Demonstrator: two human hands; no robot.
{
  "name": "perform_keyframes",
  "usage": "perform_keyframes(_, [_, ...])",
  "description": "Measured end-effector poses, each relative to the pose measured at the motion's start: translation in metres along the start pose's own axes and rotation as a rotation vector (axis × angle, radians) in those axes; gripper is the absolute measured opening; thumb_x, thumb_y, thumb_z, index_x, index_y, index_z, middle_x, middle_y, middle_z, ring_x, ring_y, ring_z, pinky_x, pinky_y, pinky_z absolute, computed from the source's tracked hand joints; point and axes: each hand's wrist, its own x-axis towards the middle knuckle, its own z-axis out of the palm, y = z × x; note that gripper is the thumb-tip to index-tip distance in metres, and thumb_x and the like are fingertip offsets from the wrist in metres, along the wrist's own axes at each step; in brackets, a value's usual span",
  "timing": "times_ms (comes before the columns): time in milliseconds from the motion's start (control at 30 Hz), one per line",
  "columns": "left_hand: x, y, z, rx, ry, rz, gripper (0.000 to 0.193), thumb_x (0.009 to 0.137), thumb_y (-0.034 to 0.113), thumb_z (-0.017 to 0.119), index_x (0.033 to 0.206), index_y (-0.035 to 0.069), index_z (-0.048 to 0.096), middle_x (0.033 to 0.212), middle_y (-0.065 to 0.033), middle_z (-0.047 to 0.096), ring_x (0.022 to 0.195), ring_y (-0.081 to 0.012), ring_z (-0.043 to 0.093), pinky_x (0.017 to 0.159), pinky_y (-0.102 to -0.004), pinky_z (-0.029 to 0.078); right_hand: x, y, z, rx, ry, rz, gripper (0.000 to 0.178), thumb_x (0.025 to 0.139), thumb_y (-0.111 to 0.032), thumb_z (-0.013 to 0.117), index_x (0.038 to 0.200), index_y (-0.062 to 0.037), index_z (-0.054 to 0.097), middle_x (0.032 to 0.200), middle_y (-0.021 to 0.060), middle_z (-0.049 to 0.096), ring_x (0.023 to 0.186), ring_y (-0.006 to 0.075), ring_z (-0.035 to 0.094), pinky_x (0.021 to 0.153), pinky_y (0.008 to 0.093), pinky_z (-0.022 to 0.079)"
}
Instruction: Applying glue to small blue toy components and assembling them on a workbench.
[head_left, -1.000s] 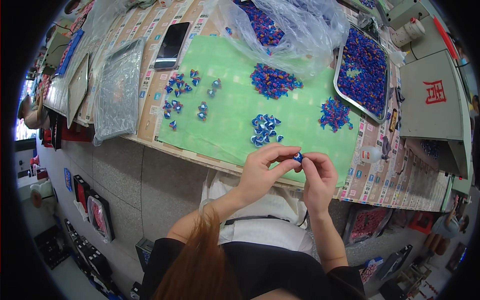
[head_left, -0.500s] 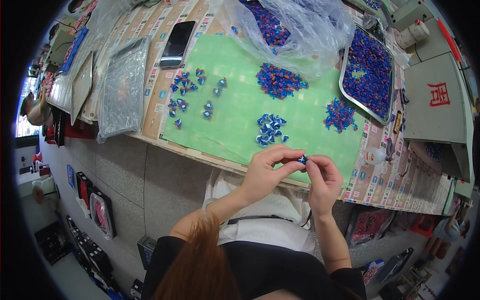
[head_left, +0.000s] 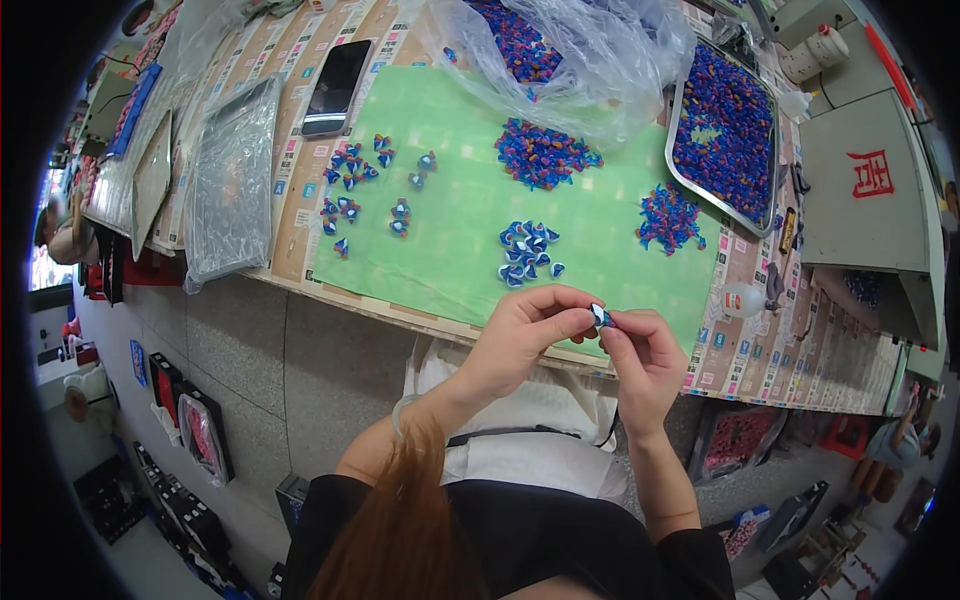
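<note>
**Two hands pinch one tiny blue and white piece**

The left hand (head_left: 525,335) and the right hand (head_left: 645,365) are both closed to a pinch, thumb against finger. Together they have hold of one small blue and white piece (head_left: 600,316), just above the near edge of the desk (head_left: 292,215), right of its middle.

A green sheet (head_left: 440,250) lies on the desk. By its far right corner sits a silver tray (head_left: 718,206). It is almost full of little blue, red and orange bits, with one thin patch in the middle. At the sheet's far edge is a big, crumpled clear plastic bag (head_left: 620,90) with more of the same bits in it. A loose pile (head_left: 548,155) lies just in front of the bag, and a smaller pile (head_left: 670,218) lies near the sheet's right edge.

Blue and white pieces (head_left: 525,252) sit in a bunch near the hands. More small pieces (head_left: 350,165) are in groups by the sheet's left edge.

Near the desk's left end, a flat tray (head_left: 232,190) is wrapped in clear plastic. I cannot tell what is in it.
</note>
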Motion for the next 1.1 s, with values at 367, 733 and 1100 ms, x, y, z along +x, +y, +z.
perform_keyframes(367, [0.007, 0.003, -0.020, -0.230, 0.112, -0.073, 0.018, 0.079, 0.004, 0.050, 0.097, 0.001, 0.052, 0.085, -0.0061, 0.057, 0.074, -0.0119, 0.055, 0.069, -0.0227, 0.045, 0.014, 0.036, -0.069, -0.646, 0.827, -0.632, 0.054, 0.070, -0.002, 0.060, 0.116, -0.0005, 0.031, 0.113, 0.0101, 0.033, 0.099, 0.0173, 0.039, 0.084, 0.0313, 0.030])
perform_keyframes(733, [0.009, 0.005, -0.019, -0.273, 0.164, -0.131, 0.018, 0.080, 0.006, 0.051, 0.096, 0.000, 0.052, 0.085, -0.0060, 0.057, 0.077, -0.0122, 0.055, 0.069, -0.0224, 0.046, 0.021, 0.037, -0.114, 0.266, 0.509, -0.041, 0.029, 0.078, -0.007, 0.052, 0.105, 0.0014, 0.045, 0.093, 0.0061, 0.053, 0.087, 0.0164, 0.052, 0.071, 0.0258, 0.043])
perform_keyframes(1100, [0.009, -0.001, -0.025, -0.288, 0.132, -0.145, 0.016, 0.081, 0.006, 0.048, 0.096, 0.003, 0.052, 0.089, -0.0070, 0.057, 0.075, -0.0110, 0.056, 0.069, -0.0225, 0.046, -0.004, -0.015, -0.029, 0.055, 0.159, -0.092, 0.035, 0.064, -0.007, 0.067, 0.092, -0.0008, 0.046, 0.090, 0.0065, 0.046, 0.080, 0.0132, 0.045, 0.072, 0.0237, 0.036])
